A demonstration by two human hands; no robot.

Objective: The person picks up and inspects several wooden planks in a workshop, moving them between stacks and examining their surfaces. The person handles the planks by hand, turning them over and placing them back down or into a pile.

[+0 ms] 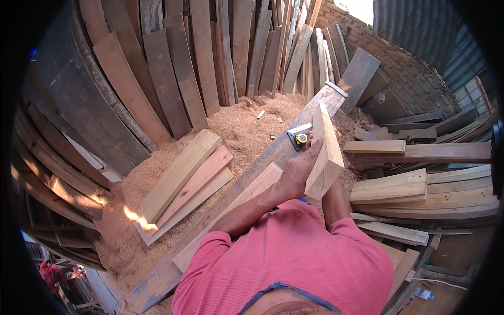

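A pale squared wooden board [329,152] is raised in front of my chest, its end grain toward me. My left hand [303,167] is closed on the board's left side. The right forearm [335,203] goes up behind the board, which hides my right hand and its fingers. Just beyond the left hand, a yellow and black tape measure [301,138] lies on the long work plank [273,153]. Touching or close beside it is a try square [300,128] with a pale blade. Another pale board [247,197] lies along the plank, partly under my left arm.
Three cut boards [181,176] lie stacked on the sawdust [244,126] to the left. Tall planks [178,68] lean along the far side. Stacked lumber [394,188] stands close on my right, with a brick wall [404,68] behind. A plastic bottle [424,294] lies at the lower right.
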